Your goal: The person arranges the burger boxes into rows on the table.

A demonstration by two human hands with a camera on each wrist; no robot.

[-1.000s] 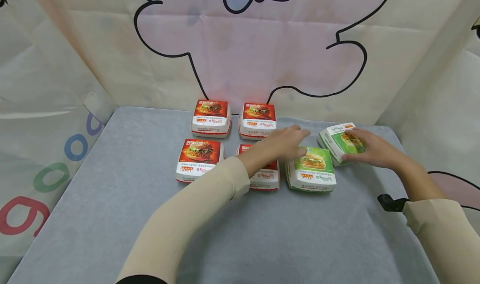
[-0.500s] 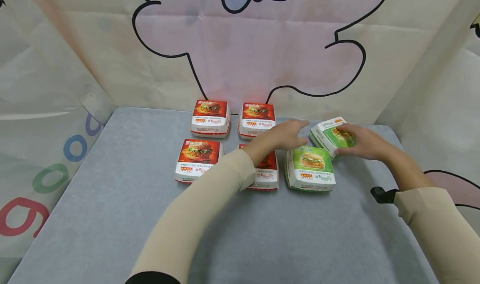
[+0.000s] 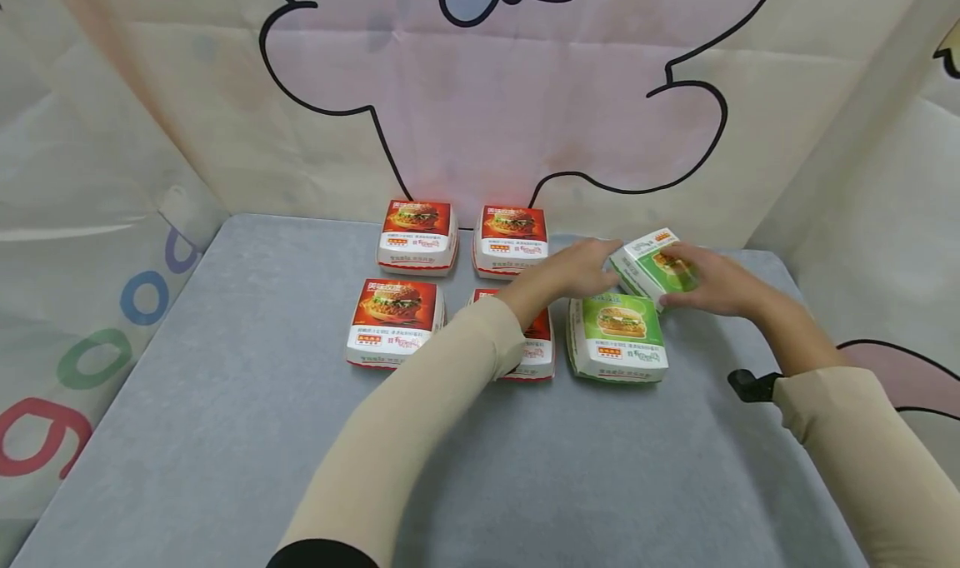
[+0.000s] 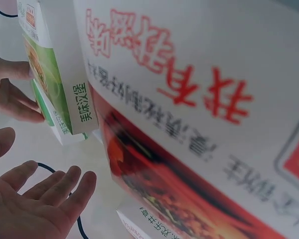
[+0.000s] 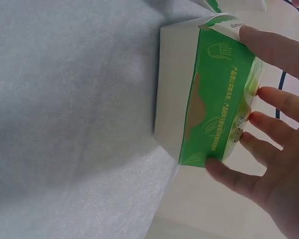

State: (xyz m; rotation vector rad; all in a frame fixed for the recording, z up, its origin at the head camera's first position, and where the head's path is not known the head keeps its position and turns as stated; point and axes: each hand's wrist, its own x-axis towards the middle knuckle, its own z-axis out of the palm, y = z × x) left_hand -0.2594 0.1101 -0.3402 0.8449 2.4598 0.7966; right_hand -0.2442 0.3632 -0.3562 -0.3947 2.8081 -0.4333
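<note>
In the head view my right hand (image 3: pixel 712 285) grips the rear green-and-white burger box (image 3: pixel 648 260), thumb at the near edge. That box stands at an angle. Its green side shows in the right wrist view, my fingertips along its upper edges. My left hand (image 3: pixel 573 270) hovers at its left, fingers extended; the left wrist view shows the palm (image 4: pixel 35 214) with nothing in it. Directly in front sits another green burger box (image 3: pixel 618 335). A red burger box (image 3: pixel 536 347) is partly hidden beneath my left forearm.
Two red burger boxes, one left (image 3: pixel 417 236) and one right (image 3: pixel 512 239), stand along the back edge. Another red box (image 3: pixel 393 322) sits at front left. The grey cloth-covered table (image 3: pixel 225 385) meets printed curtains (image 3: pixel 480 118) at the back and sides.
My right hand has slid the rear green box left and back, towards my left hand. The left hand has shifted slightly back. The other boxes have stayed put.
</note>
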